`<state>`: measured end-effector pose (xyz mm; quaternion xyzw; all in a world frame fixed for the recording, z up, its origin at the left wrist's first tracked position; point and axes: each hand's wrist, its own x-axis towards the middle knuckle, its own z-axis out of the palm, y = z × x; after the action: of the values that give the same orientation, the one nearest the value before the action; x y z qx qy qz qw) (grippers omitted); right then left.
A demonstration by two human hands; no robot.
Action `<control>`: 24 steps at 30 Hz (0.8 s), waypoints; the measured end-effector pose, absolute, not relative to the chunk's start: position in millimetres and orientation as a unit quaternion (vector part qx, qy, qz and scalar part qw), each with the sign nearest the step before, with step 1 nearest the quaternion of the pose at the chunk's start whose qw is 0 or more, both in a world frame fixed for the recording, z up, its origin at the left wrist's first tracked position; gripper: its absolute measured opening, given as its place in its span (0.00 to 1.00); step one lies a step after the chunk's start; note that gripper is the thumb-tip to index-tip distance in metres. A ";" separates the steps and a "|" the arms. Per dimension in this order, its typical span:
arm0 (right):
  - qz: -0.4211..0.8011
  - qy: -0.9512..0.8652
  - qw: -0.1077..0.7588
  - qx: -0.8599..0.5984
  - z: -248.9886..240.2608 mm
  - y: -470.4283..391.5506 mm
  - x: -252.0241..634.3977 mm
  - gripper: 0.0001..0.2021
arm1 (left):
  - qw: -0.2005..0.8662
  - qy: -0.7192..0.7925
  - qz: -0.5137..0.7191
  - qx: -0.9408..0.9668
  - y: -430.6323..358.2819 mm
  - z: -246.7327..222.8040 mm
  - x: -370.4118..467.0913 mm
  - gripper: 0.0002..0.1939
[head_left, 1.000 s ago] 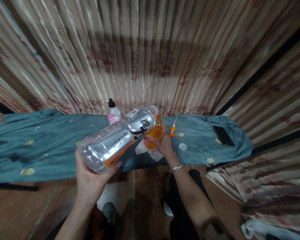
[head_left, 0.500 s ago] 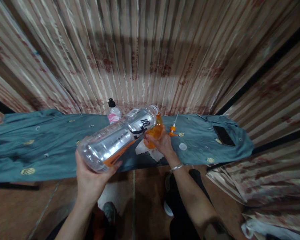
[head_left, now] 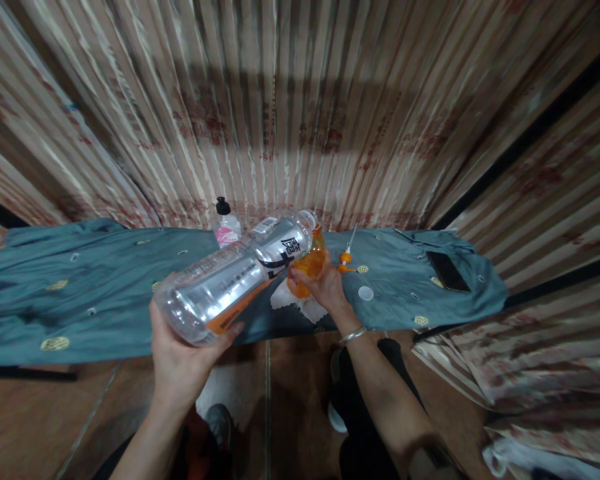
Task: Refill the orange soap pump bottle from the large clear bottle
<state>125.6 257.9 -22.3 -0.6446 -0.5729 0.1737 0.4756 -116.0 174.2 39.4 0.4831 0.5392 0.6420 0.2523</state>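
- the left hand (head_left: 183, 363) is wrapped around the base end of the big bottle (head_left: 240, 277), its thumb lying along the near side.
- the big bottle is clear, with a silver, black and orange label; it is held up over the bench, tipped on its side, neck pointing right and away from the person.
- its mouth is right at the top of the orange bottle (head_left: 316, 250); whether the two rims touch, i cannot tell.
- the right hand (head_left: 326, 283) grips the orange bottle around its body, fingers closed on it.
- the orange bottle is see-through, neck up, its lower end over the tissue (head_left: 313, 311); whether it rests there is hidden by the hand.
- the tissue is white and spread flat on the cloth (head_left: 105, 287), a blue-green cover with yellow patches.
- the pump (head_left: 345, 260), orange with a clear tube, lies just right of the right hand, tube pointing away.
- the disc (head_left: 365, 293), round and whitish, lies nearer the person than the pump.
- the phone (head_left: 447, 271) lies dark and flat near the cloth's right end.
- the small bottle (head_left: 228, 230), black-topped with a pink label, stands behind the big bottle, partly covered by it.
- a bracelet (head_left: 353, 335) circles the right wrist.
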 end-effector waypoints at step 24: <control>0.173 -0.567 0.471 -0.653 -23.5 259.4 127.0 0.31 | 0.258 0.547 0.631 0.486 172.9 44.8 -112.3 0.48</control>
<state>127.0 259.4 -23.5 -0.6534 -0.5669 0.1733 0.4708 -112.3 172.9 44.8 0.4861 0.5467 0.6312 0.2577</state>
